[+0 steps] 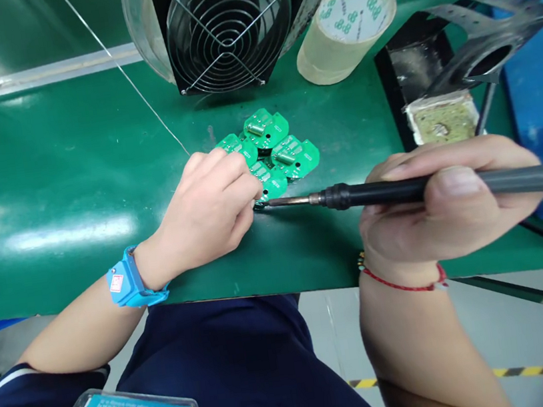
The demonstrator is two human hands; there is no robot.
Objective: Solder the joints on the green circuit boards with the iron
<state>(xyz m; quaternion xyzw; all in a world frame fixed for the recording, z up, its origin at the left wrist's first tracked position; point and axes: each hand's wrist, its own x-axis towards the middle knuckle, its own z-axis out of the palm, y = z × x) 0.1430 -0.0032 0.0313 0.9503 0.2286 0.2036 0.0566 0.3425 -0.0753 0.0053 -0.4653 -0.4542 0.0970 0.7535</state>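
Four green boards (296,158) — work seemingly underway, finished count unclear; left hand (213,201) pinched, its hold hidden — right hand (447,212) gripping a soldering iron (381,192).

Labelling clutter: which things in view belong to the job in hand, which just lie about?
In the job:
- soldering iron, in right hand
- green boards, by left hand
- thin wire, running toward left hand
- likely support: iron stand, sponge, fan

Apparently lying about:
- tape roll
- blue object, right edge

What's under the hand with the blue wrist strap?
Green table surface shows around the left hand, and green circuit boards show past its fingers, which partly cover the nearest ones. What lies beneath the palm and curled fingers is hidden.
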